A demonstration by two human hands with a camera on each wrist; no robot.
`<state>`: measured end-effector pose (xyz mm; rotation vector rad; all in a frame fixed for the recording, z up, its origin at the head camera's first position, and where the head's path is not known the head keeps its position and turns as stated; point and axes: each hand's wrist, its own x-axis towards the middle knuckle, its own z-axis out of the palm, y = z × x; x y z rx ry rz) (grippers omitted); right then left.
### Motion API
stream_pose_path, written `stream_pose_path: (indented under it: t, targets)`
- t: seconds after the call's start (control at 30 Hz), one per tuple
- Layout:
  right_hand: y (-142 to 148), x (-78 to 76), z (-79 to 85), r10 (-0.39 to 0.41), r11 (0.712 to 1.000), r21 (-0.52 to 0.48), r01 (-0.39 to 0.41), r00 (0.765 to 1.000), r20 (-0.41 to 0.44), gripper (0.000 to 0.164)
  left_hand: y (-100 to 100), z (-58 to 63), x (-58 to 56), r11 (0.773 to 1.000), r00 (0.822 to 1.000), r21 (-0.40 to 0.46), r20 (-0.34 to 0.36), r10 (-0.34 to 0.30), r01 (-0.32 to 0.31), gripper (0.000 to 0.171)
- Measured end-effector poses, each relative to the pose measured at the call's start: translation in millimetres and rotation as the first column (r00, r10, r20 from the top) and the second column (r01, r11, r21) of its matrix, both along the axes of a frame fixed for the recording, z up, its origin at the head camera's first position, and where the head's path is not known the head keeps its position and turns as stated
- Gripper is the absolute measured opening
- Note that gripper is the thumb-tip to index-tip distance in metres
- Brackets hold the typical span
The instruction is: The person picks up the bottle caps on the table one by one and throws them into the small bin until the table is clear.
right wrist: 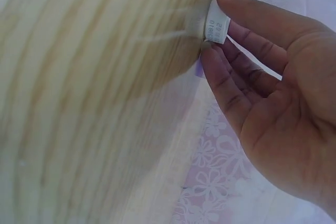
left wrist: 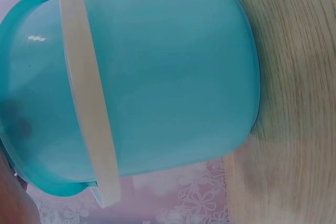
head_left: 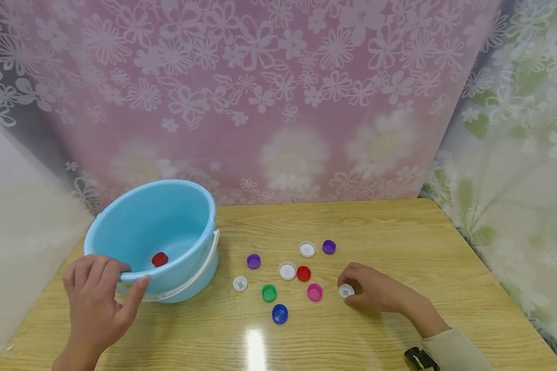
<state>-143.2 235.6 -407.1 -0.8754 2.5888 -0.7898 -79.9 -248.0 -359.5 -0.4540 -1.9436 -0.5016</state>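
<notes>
My left hand (head_left: 95,299) grips the near rim of a light blue bucket (head_left: 199,273), thumb outside and fingers over the edge. Inside the bucket lies a red bottle cap (head_left: 160,259). The bucket's white handle (left wrist: 86,82) hangs down along its side. At the right, my right hand (head_left: 376,289) pinches a white bottle cap (head_left: 346,291) between thumb and fingers at the tabletop. Printed characters show on the side of this white cap (right wrist: 216,22) in the right wrist view.
Several loose caps lie on the wooden table (head_left: 376,232) between the hands: purple (head_left: 254,261), green (head_left: 269,293), blue (head_left: 280,314), pink (head_left: 314,292), red (head_left: 304,273) and white (head_left: 240,283). A floral curtain (head_left: 278,103) hangs behind the table's back edge.
</notes>
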Motion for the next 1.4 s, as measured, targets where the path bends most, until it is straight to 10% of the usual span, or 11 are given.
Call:
stream_pose_path:
  t: [1.4]
  targets:
    - [-21,-8.2,13.2,-0.044,0.994,-0.1,0.043,0.999,-0.01,0.03,-4,-0.6,2.7,1.0,0.999,-0.006,0.053,0.013,-0.012,0.059]
